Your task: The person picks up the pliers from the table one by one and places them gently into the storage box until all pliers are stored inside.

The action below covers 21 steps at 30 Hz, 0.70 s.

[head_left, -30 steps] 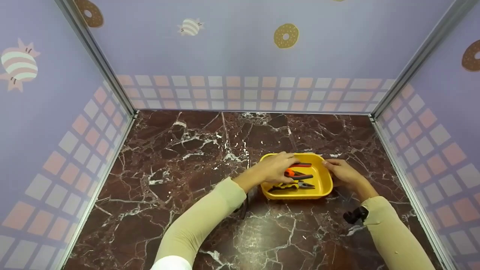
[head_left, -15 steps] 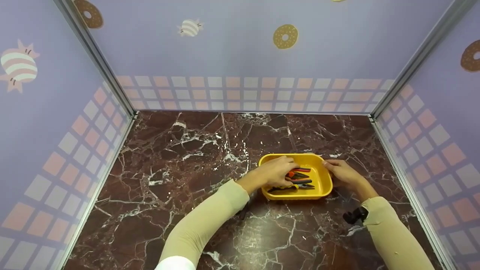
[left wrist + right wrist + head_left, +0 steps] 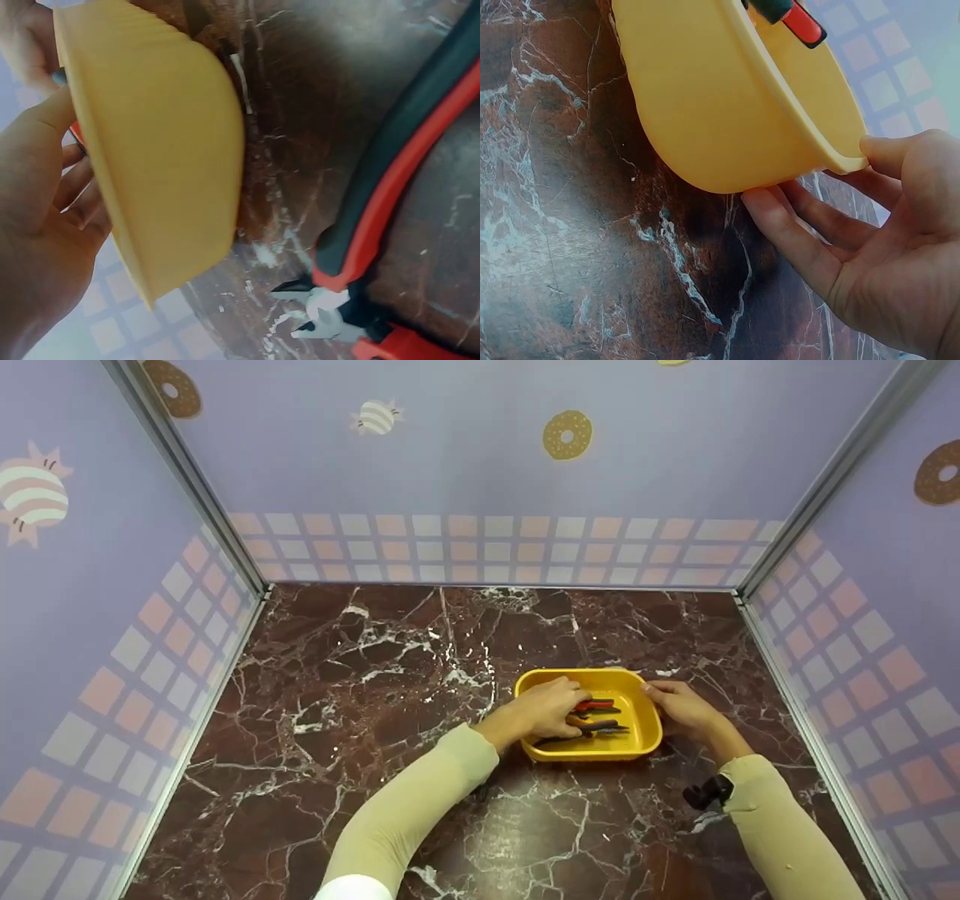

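Yellow plastic tray (image 3: 645, 712) on marble tabletop (image 3: 360, 720), holding red-handled pliers (image 3: 595, 706); left hand (image 3: 544, 709) inside tray, fingers curled on pliers; right hand (image 3: 679, 705) relaxed, steadying tray rim; step: placing tools; next move likely calls for letting go.

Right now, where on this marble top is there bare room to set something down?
Bare marble lies left of the tray as far as the left wall, and behind it to the back wall. It is crowded at the tray: left hand inside with pliers, right hand on the rim.
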Tool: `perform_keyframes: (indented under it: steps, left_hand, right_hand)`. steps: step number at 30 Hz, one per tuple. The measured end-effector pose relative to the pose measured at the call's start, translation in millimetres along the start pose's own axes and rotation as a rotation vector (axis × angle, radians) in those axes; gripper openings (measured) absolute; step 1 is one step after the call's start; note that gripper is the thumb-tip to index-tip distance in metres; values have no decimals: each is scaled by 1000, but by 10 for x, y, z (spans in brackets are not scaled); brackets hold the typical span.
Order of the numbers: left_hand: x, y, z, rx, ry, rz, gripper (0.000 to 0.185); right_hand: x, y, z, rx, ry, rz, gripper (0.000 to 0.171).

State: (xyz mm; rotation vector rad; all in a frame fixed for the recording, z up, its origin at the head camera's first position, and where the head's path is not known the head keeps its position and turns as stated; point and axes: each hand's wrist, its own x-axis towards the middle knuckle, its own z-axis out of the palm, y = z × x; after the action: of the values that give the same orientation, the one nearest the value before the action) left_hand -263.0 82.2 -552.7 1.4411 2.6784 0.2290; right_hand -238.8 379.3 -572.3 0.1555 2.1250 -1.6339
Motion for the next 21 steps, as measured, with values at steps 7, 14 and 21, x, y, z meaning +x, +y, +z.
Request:
perform_keyframes:
  steps: [7,14,21]
  left_hand:
    - [-19,23,84,-23,-12,-52,65]
    - [7,46,95,-16,-22,-97,61]
    - [13,24,93,-6,-19,-101,62]
  right_hand:
    - [16,16,22,2,-2,0,56]
    - [14,21,16,5,2,-6,57]
    - [7,27,18,18,-8,-16,58]
